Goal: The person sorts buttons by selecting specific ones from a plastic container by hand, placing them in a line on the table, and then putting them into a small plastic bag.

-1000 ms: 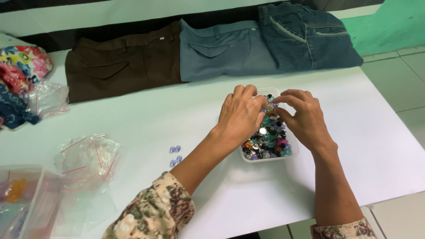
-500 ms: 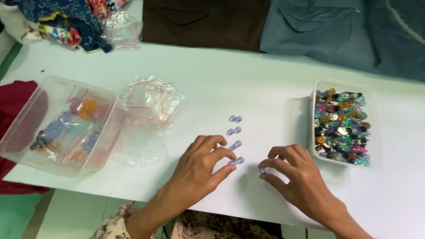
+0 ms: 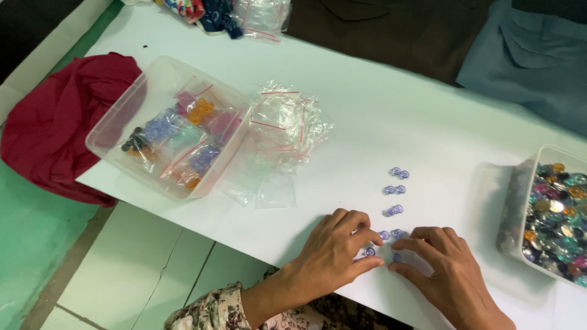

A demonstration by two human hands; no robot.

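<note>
Small, round, glossy lilac beads (image 3: 394, 190) lie in pairs in a column on the smooth white table (image 3: 379, 116), near its front edge. The view sits nearer than 0.5 s ago, and both hands have closed in on the lowest pairs. The left hand (image 3: 333, 256) pinches 1 bead (image 3: 370, 251) between thumb and forefinger; the right hand (image 3: 446, 278) rests curled fingertips on another. A clear tub (image 3: 562, 217) of mixed gems stands right; crinkly bags (image 3: 284, 131) and a second tub (image 3: 168, 125) left.
</note>
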